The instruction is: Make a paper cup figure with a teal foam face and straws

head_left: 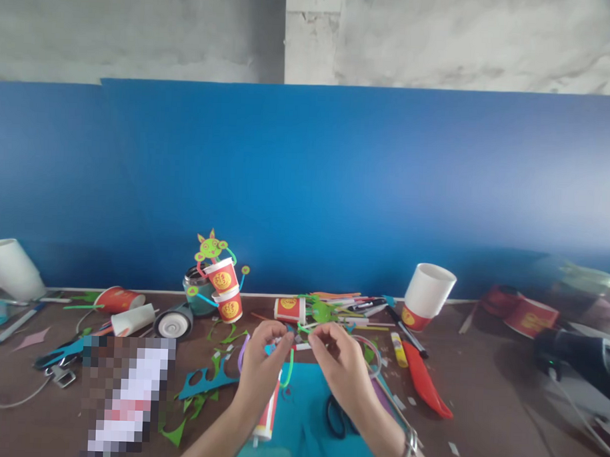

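My left hand (264, 360) is closed, thumb against bent fingers, above a teal sheet (307, 448). Facing it, my right hand (341, 363) makes a similar pinch, with a small gap between the two sets of fingertips. What they hold is too small to make out; a bit of green shows near the fingertips. Below my left hand lies a red and white paper cup (265, 424), partly covered by it. A bright green curved strip (288, 373) hangs beside that hand. Dark-handled scissors (334, 416) rest on the sheet, partly behind my right wrist.
A figure of stacked red cups (227, 294) with a green paper head stands at the back left, beside a dark jar (201, 295). White cups (429, 289) stand back right. A glue stick (398, 350), red balloon-like item (427, 386), paper scraps (207, 382) and several pens surround the sheet.
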`<state>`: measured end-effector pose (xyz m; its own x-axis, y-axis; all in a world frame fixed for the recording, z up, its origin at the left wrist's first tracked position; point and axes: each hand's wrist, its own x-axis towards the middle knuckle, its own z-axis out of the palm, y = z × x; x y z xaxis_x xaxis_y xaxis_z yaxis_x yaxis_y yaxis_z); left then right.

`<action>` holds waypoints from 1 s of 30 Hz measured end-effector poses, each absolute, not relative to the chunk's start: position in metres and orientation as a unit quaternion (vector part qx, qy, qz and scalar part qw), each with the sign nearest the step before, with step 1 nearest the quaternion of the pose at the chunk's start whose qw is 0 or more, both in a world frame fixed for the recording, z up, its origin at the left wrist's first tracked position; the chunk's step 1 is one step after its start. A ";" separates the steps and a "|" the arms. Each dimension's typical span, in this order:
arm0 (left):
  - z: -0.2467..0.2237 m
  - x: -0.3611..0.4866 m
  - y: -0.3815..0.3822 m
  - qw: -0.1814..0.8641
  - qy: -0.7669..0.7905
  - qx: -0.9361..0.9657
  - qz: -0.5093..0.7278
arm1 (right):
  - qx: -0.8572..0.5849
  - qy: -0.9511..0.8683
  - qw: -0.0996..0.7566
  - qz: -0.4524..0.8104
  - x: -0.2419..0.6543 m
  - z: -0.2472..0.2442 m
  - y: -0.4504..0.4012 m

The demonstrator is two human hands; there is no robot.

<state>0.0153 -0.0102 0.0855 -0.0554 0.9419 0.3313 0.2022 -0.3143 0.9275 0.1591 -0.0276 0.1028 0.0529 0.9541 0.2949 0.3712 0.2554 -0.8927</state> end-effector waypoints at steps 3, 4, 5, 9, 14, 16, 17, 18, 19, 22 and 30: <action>0.085 0.018 -0.011 0.285 0.479 0.612 0.562 | -0.532 -0.653 0.459 0.282 0.155 0.106 -0.033; 0.084 0.018 -0.011 0.278 0.475 0.616 0.564 | -0.529 -0.657 0.453 0.287 0.154 0.105 -0.034; 0.084 0.019 -0.011 0.276 0.473 0.620 0.562 | -0.526 -0.658 0.452 0.294 0.153 0.103 -0.033; 0.084 0.020 -0.012 0.295 0.462 0.637 0.542 | -0.523 -0.646 0.460 0.311 0.153 0.094 -0.030; 0.085 0.020 -0.012 0.334 0.442 0.642 0.530 | -0.528 -0.648 0.450 0.314 0.154 0.093 -0.029; 0.085 0.019 -0.012 0.340 0.438 0.642 0.529 | -0.529 -0.651 0.442 0.317 0.154 0.095 -0.030; 0.085 0.019 -0.012 0.340 0.436 0.643 0.530 | -0.529 -0.652 0.438 0.320 0.154 0.096 -0.030; 0.084 0.019 -0.012 0.339 0.434 0.644 0.531 | -0.529 -0.653 0.436 0.322 0.154 0.096 -0.030; 0.084 0.019 -0.012 0.337 0.433 0.644 0.533 | -0.529 -0.653 0.435 0.324 0.154 0.097 -0.029; 0.085 0.019 -0.012 0.327 0.434 0.650 0.531 | -0.524 -0.655 0.434 0.329 0.154 0.098 -0.029; 0.088 0.016 -0.011 0.389 0.413 0.649 0.507 | -0.504 -0.670 0.426 0.340 0.156 0.107 -0.034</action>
<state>0.0160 -0.0114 0.0877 0.1435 0.9306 0.3366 0.1416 -0.3559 0.9237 0.1559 -0.0336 0.1074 -0.1283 0.9650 0.2288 0.3852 0.2610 -0.8851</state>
